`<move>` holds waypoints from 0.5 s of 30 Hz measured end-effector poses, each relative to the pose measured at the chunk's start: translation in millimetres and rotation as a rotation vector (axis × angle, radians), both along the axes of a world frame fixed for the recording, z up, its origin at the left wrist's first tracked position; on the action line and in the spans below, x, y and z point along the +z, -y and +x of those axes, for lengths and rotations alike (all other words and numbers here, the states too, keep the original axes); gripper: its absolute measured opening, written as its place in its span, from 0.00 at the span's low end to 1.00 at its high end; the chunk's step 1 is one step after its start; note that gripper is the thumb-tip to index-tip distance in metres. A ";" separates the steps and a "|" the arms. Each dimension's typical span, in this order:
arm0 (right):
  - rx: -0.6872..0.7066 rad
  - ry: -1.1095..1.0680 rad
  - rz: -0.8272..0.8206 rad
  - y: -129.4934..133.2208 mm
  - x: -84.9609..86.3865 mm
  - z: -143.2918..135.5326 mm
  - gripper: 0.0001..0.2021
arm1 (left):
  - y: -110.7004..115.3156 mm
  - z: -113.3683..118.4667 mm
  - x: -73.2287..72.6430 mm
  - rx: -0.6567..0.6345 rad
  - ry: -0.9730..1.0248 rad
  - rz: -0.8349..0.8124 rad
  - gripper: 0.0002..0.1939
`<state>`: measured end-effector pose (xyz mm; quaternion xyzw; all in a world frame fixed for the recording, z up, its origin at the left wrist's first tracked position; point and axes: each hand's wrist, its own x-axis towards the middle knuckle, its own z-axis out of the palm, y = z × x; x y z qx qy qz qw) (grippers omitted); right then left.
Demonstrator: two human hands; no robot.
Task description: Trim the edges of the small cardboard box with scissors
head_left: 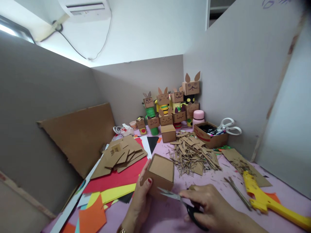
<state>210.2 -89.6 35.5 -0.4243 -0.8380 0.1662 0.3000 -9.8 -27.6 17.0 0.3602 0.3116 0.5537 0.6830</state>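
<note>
My left hand point(143, 191) grips a small cardboard box point(160, 170), its thumb pressed on the near side. The box is tilted so its top shows. In my right hand point(206, 200) is a pair of scissors point(173, 195) with a black handle. The blades point left and lie in front of the lower near side of the box; whether they touch it I cannot tell. Beyond the box, another cardboard box point(168, 133) stands on the table. A heap of thin cardboard scraps point(191, 152) lies to the right of the box I hold.
Cut cardboard pieces point(121, 153) lie on coloured paper point(114, 178) at left. A yellow glue gun point(259, 197) and tweezers point(238, 192) rest at right. Cardboard animal figures point(164, 100) stand at the back, beside a pink bottle point(198, 116) and a box of supplies point(211, 137) with white-handled scissors point(229, 126).
</note>
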 end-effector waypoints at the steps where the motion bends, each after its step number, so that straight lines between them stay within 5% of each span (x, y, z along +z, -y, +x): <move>1: -0.006 -0.034 0.010 -0.5 -0.6 0.7 0.14 | -0.1 -0.2 1.4 0.002 0.010 0.009 0.45; 9: -0.125 -0.049 0.071 -3.7 -0.9 7.8 0.24 | 4.4 0.5 23.8 0.005 0.011 0.091 0.54; 15: -0.144 0.035 0.124 -6.5 -3.7 10.1 0.23 | 2.5 -6.1 24.5 0.031 -0.043 0.117 0.57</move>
